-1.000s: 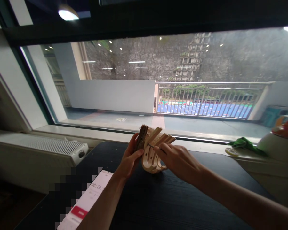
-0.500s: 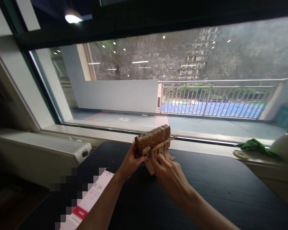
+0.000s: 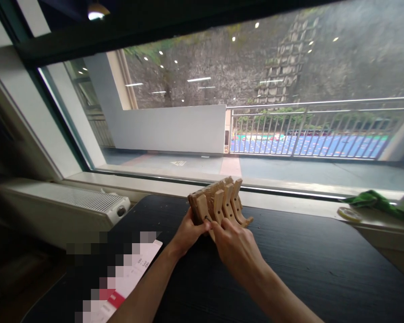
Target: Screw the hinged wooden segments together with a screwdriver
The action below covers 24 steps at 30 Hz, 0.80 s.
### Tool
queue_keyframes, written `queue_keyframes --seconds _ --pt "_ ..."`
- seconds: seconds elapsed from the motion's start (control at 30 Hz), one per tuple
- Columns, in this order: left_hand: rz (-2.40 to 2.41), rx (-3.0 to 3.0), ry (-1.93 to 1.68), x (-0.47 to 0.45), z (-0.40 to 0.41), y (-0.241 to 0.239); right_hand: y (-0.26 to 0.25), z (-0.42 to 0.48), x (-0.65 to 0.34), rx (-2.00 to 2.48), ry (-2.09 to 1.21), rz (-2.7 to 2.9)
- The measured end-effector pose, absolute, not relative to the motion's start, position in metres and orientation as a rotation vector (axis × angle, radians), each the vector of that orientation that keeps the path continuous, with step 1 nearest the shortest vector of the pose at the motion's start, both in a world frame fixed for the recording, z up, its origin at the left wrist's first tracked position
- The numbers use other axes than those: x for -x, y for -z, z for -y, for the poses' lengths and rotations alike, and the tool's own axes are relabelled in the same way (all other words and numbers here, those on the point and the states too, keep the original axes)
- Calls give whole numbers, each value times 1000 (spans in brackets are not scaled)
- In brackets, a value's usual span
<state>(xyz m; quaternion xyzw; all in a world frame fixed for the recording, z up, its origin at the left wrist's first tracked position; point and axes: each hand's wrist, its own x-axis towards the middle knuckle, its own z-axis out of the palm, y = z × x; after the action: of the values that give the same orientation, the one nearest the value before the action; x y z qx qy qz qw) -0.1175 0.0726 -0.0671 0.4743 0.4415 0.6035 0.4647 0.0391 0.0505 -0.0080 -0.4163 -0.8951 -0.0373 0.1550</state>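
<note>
A rough brown wooden board [image 3: 197, 196] with several pale, curved wooden hooks [image 3: 227, 202] along its front is held tilted above the dark table. The hooks have small dark holes. My left hand [image 3: 188, 234] grips the board's left end, its thumb at the foot of the leftmost hook [image 3: 202, 206]. A dark spot, perhaps a screw, shows there beside the thumb. My right hand [image 3: 237, 240] is closed in front of the lower hooks, fingers curled and fingertips close to that spot. Whatever they pinch is hidden.
A phone [image 3: 139, 273] showing a timer, partly pixelated, lies left on the black table [image 3: 289, 269]. A white radiator [image 3: 70, 202] stands beyond the left edge. On the sill at right are a tape roll [image 3: 349, 214] and green cloth [image 3: 373, 202], below a large window.
The board has turned so that its hooks now face me and stand more upright. Both hands stay on it in nearly the same place. The camera view has shifted slightly.
</note>
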Motion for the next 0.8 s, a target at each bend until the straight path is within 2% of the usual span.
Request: queue_keyframes --seconds 0.13,0.33,0.4,0.53,0.63,0.7,0.8 --pt "-1142 -1229 -1559 110 -73 68 14 -53 -41 1181 -74 2428" --pt "-1216 -1300 -1685 107 -77 63 31 -68 -49 1071 -674 2029" --pt "-1246 -1321 -1726 107 -78 64 30 -66 -50 1072 -594 2070" --pt "-1325 -1350 -1727 105 -78 70 24 -54 -47 1128 -155 2326" --pt "-1361 -1342 -1736 104 -78 73 24 -50 -43 1168 -32 2441" --pt "-1367 -1340 -1750 102 -77 71 28 -53 -42 1145 -116 2384" --pt "-1354 -1356 -1752 101 -75 67 33 -62 -44 1093 -519 2116"
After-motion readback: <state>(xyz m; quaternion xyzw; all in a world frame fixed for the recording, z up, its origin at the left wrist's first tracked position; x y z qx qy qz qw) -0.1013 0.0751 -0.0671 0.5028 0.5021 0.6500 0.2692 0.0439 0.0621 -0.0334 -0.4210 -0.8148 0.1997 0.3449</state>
